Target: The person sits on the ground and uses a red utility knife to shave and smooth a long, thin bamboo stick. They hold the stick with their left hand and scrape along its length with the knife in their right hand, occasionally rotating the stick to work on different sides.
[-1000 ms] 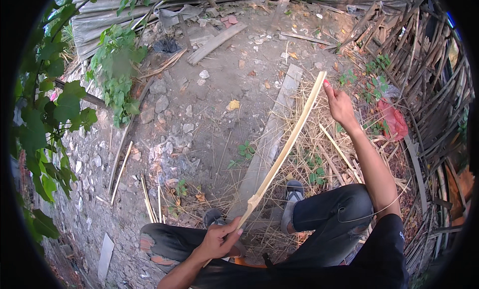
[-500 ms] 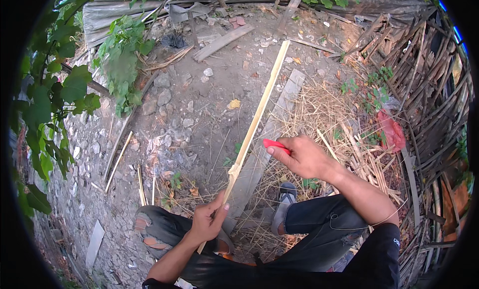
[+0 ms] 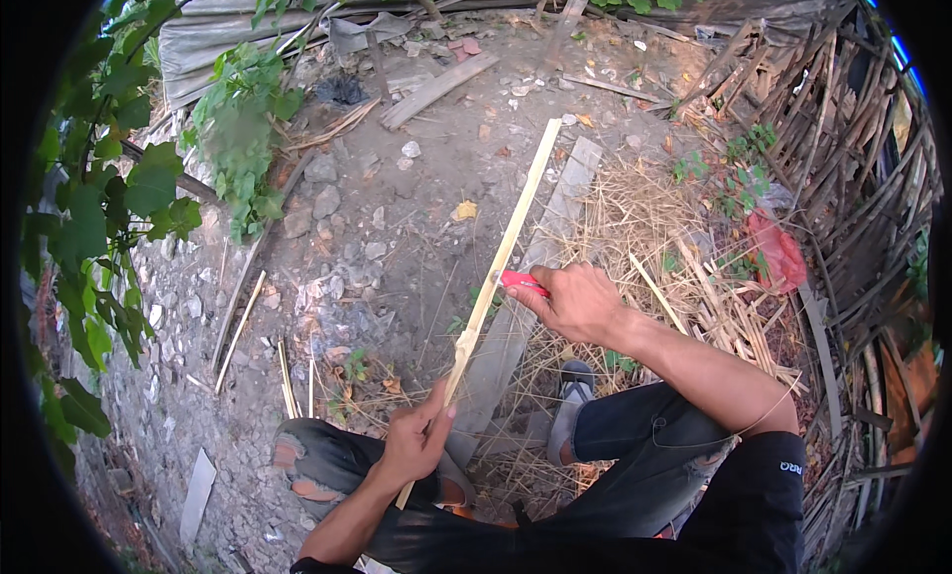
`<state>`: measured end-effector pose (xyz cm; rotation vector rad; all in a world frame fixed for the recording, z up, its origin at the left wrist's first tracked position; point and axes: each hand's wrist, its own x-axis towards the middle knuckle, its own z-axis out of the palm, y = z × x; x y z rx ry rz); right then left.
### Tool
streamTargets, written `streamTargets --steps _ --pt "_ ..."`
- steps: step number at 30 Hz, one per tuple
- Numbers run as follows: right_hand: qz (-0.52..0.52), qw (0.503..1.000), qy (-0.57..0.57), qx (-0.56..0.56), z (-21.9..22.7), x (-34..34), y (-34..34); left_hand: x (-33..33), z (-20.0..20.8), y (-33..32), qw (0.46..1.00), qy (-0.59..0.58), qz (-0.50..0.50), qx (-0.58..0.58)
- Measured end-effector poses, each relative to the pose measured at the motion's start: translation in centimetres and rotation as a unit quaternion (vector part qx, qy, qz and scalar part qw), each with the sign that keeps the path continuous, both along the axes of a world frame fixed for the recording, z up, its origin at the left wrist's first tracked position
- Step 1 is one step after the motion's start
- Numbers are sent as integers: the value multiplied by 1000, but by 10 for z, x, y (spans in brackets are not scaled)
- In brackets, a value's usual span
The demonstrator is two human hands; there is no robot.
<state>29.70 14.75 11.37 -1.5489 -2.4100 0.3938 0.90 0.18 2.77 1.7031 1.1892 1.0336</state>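
A long pale bamboo strip (image 3: 520, 212) slants up and away from my lap, with a knobbly node in its lower half. My left hand (image 3: 416, 438) is closed around it below the node, and its lower end pokes out under that hand. In my right hand (image 3: 580, 301) is a small red-handled knife (image 3: 524, 282), its front end against the strip's right side above the node. The blade hardly shows. The strip's far end hangs over the dirt, beside a grey plank (image 3: 570, 192) that runs from near my feet.
Straw-like shavings (image 3: 635, 217) cover the ground to the right, with split bamboo pieces (image 3: 729, 311) and a red plastic bag (image 3: 773, 252). Stacked sticks (image 3: 843, 168) form a barrier at far right. Leafy vines (image 3: 119, 197) hang on the left. Stones (image 3: 325, 201) lie scattered.
My right hand has moved left and slightly down, bringing the knife from beside the bamboo strip onto it. The strip's far end sits lower in view; my left hand keeps its grip.
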Motion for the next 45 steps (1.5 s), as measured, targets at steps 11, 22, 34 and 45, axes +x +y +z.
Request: streamTargets --steps 11,22,34,45 --pt "-300 953 28 22 25 99 51 -14 13 -18 992 58 -91 66" --pt "-471 850 179 153 14 216 84 -26 -4 -30 986 63 -123 89" --pt "-75 990 113 34 43 55 10 2 -10 -5 990 29 -3 138" --pt "87 996 2 -15 21 -15 -35 8 -9 6 990 48 36 130"
